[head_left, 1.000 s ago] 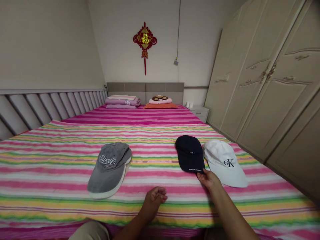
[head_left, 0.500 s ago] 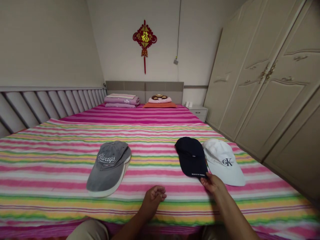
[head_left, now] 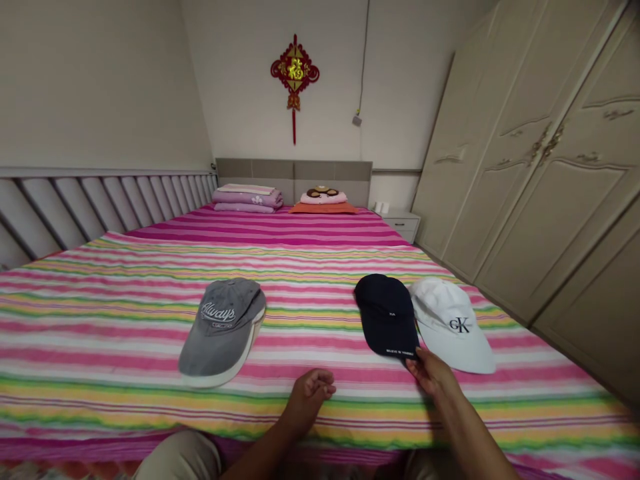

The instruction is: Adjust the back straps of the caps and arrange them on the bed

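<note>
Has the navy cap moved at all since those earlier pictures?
Yes. Judged against the resting white cap, the navy cap has shifted toward the person, its brim also a little to the right.

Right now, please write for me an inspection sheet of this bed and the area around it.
Surface: striped cloth, slightly wrinkled.
Main things: grey cap on the left, a pale edge showing under its brim; navy cap and white cap side by side on the right.
Clutter: folded bedding and a pink stack at the far end.
Hands: right hand pinches the navy cap's brim; left hand holds nothing, fingers loosely curled.
Cables: one cord hangs on the far wall, away from the caps.
Surroundings: headboard, slatted rail left, nightstand and closed wardrobe right, red ornament on the wall.
</note>
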`<state>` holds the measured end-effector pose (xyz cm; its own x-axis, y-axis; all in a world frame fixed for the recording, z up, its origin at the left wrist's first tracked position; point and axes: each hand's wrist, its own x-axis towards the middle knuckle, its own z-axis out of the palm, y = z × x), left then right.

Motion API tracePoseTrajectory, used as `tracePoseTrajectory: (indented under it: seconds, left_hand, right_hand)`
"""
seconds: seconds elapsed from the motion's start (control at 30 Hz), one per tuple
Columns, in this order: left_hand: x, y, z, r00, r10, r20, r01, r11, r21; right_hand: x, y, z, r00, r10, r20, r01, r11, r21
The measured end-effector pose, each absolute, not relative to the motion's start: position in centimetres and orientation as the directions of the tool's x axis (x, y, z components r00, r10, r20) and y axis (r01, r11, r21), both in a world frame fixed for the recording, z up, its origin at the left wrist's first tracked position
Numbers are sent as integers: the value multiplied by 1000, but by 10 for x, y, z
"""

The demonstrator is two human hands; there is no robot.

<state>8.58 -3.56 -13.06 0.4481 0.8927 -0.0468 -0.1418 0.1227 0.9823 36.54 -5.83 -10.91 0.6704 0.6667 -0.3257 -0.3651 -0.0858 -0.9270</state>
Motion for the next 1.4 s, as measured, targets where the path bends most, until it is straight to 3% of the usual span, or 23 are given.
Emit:
tracePoseTrajectory:
  seconds: [0.17,0.27,0.37,0.43,0.53,0.57,0.63,0.9,1.13,1.3,1.4]
  left_hand:
    - [86,-35,-128,446,894,-49,-139,123,983]
    - [86,-35,-129,448,892,-54,-131,126,983]
    - [86,-35,-131,450,892,-44,-135,117,984]
    - [86,-35,-133,450,892,-42,-136,115,984]
    - [85,-34,-134,455,890,-37,-135,111,985]
    - [85,-34,-134,457,889,-36,-135,109,985]
    - [85,-35,-134,459,888,-34,-136,108,985]
    - [88,-35,-131,446,893,-55,-130,126,983]
    - [85,-37,-128,467,882,-60,-151,147,978]
    - [83,-40,-122,469,871,-143,-145,236,961]
    - [74,-38,-120,469,852,-233,-139,332,933]
  right_hand:
    - [360,-74,-92,754,624,-203,-12,-296,-955]
    - [348,-86,-81,785,619,-17,281,-381,-881]
    - [326,-91,-80,691,702,174,533,-331,-779]
    - [314,-89,-87,545,770,332,731,-242,-638]
    - [311,-80,-102,256,821,510,966,-192,-175]
    - [314,-77,-106,195,836,513,979,-198,-49]
    - [321,-73,-112,146,862,486,977,-202,64]
    - [340,-88,-114,29,901,434,977,-116,177]
    - [322,-96,-111,67,863,500,982,-146,120]
    - [266,-108,-134,-149,787,598,982,188,-3]
    - [235,-113,-153,-211,714,668,957,290,-8]
